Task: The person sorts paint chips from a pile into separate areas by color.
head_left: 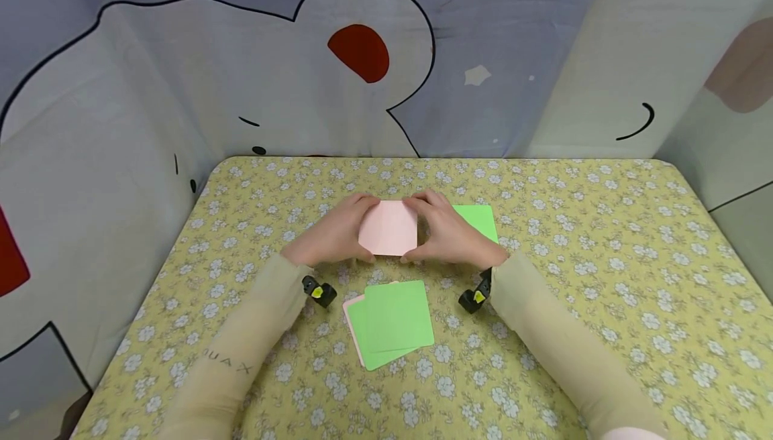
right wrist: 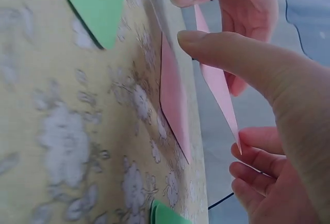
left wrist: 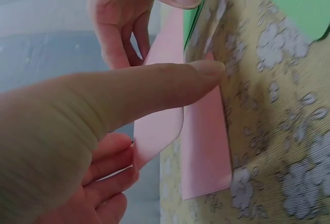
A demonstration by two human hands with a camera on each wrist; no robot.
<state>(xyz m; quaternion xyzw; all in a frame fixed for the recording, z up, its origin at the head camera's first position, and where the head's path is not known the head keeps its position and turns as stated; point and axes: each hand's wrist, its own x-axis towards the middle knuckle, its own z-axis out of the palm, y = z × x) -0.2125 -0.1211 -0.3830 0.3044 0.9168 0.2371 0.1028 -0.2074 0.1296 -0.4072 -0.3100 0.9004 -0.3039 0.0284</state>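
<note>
from where i sit, the bench (head_left: 604, 259) lies bare from 1 through 5 o'clock of the hands, so a hand could sweep wide there. at 9 o'clock there is a narrower bare strip before the hanging cloth wall (head_left: 90, 178), which also closes off 12 o'clock past a band of open cloth. my left hand (head_left: 329, 235) and right hand (head_left: 449, 235) hold the pink sheet (head_left: 388, 227) between them, blocking the middle. a green sheet (head_left: 480, 218) lies just beside the right hand at 2 o'clock. at 6 o'clock the paper stack (head_left: 389, 322) lies flat between both sleeves, near the hands.
</note>
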